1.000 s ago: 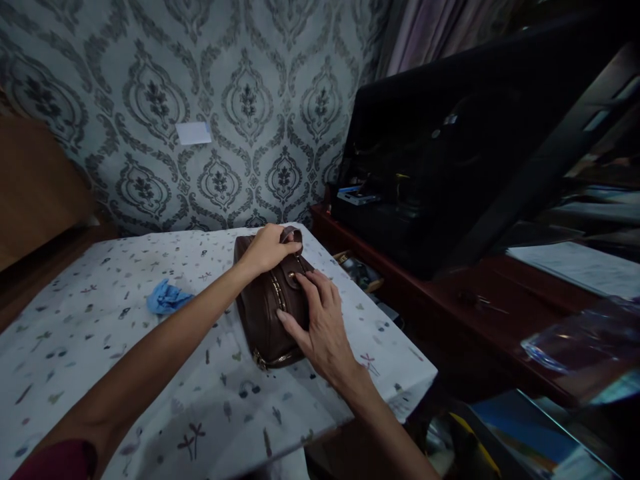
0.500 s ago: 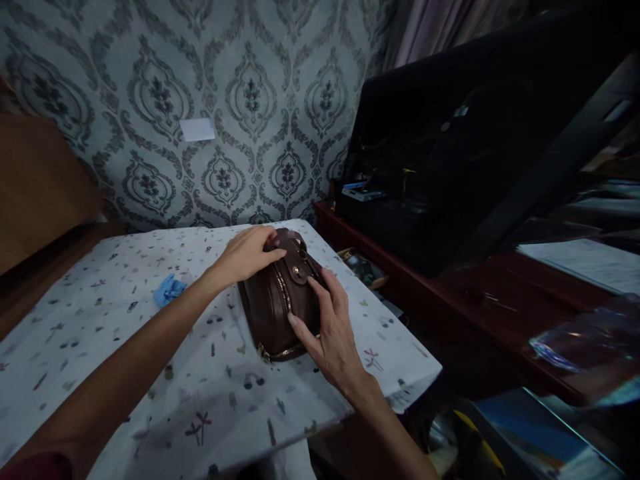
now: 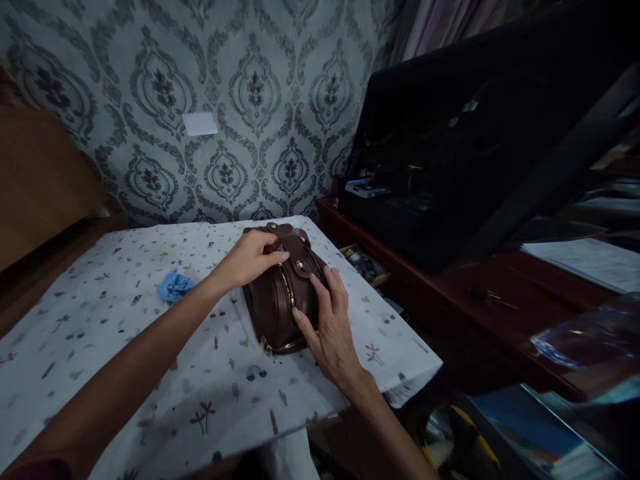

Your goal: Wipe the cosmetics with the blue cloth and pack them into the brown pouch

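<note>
A dark brown leather handbag point(image 3: 265, 303) with gold zips and studded strap tabs sits on the cloth-covered table point(image 3: 165, 360). My left hand point(image 3: 250, 259) grips its top from the left, thumb stretched across beside the zip and fingers curled over the far part. From the right, my right hand point(image 3: 333, 330) holds the bag's near end. Its thumb rests by the curved zip, while the bent fingers lie apart over the strap tab and the right side. A short carry handle point(image 3: 301, 235) shows between the hands. The bag's far underside is hidden.
Crumpled blue plastic point(image 3: 174, 285) lies left of the bag. A cardboard box point(image 3: 45, 180) stands at the left. To the right are a large black screen point(image 3: 450, 147), a dark red desk point(image 3: 480, 300) with papers point(image 3: 585, 263), and clear plastic packaging point(image 3: 575, 337).
The view has shifted slightly. Both hands stay on the handbag, and a second studded tab at its far end now shows beyond my left hand.
</note>
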### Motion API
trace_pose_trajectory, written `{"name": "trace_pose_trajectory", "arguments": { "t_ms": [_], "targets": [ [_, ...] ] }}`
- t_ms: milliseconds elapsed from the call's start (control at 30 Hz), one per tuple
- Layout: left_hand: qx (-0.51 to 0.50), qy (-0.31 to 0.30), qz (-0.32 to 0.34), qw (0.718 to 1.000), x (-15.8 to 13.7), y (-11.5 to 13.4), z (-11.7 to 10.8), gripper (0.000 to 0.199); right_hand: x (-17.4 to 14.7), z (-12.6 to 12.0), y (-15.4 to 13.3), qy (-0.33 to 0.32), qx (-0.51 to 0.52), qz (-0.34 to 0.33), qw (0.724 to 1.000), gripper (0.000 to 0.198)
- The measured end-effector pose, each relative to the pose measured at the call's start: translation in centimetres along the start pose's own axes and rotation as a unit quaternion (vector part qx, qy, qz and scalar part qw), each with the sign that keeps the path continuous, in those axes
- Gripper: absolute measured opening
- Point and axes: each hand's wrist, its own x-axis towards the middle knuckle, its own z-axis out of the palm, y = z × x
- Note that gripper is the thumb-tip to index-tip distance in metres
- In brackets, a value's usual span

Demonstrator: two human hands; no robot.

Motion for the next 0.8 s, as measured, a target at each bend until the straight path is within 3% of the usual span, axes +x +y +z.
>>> {"name": "trace_pose_trajectory", "arguments": {
  "t_ms": [233, 333, 467, 667, 800],
  "targets": [
    [0.079, -0.029, 0.021, 0.996, -0.9, 1.9, 0.1, 0.020, -0.3, 0.0, -0.2, 0.005, 0.026, 0.030, 0.999, 0.062],
    [0.125, 0.006, 0.039, 0.991, -0.2, 2.5, 0.5, 0.005, -1.0, 0.3, -0.4, 0.037, 0.048, 0.066, 0.996, 0.063],
    [0.136, 0.013, 0.064, 0.989, 1.7, 3.4, 1.4, 0.005, -2.4, 0.9, -0.4, 0.092, 0.076, 0.102, 0.987, 0.057],
    [0.163, 0.029, 0.025, 0.986, 3.2, 4.2, 2.4, 0.020, -3.1, 1.1, 0.0, 0.098, 0.084, 0.096, 0.987, 0.055],
    [0.117, 0.040, 0.026, 0.992, 3.0, 3.9, 2.7, 0.022, -2.9, 1.2, 0.2, 0.107, 0.083, 0.088, 0.987, 0.057]
  ]
}}
